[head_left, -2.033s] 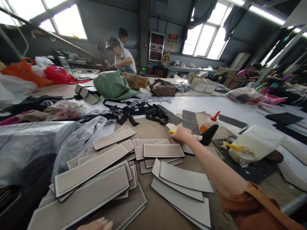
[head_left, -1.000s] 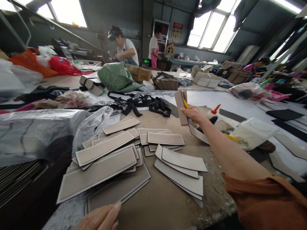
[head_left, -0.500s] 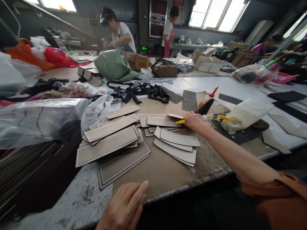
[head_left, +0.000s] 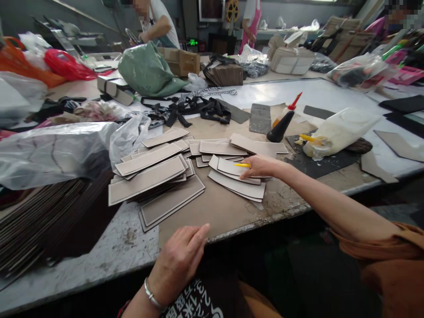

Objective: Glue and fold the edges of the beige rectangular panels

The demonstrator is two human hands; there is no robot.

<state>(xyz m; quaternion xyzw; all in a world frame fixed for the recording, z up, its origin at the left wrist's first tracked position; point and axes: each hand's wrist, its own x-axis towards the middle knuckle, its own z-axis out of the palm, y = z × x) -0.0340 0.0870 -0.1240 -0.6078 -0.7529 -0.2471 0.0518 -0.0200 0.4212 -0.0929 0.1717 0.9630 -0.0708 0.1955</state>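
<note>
My right hand (head_left: 260, 167) is closed on a yellow tool (head_left: 243, 165), whose tip points left over the curved beige pieces (head_left: 236, 183). Just behind it, long flat beige strips (head_left: 221, 147) overlap one another. My left hand (head_left: 185, 247) rests near the table's front edge with nothing in it, its fingers stretched out and lying together. Beyond that hand lies a larger pair of rectangular pieces (head_left: 174, 201), beside a heap of bordered beige strips (head_left: 149, 174).
A black cone-shaped holder (head_left: 281, 127) and a white glue container (head_left: 344, 130) stand at right. Dark stacked sheets (head_left: 49, 221) lie at left under clear plastic (head_left: 56, 150). Black straps (head_left: 198, 108) and a green bag (head_left: 145, 68) are farther back. Other people are across the table.
My right hand has moved with the yellow tool from beside the black holder to over the curved pieces. A strip at the back now lies flatter and farther right. The view has tilted down.
</note>
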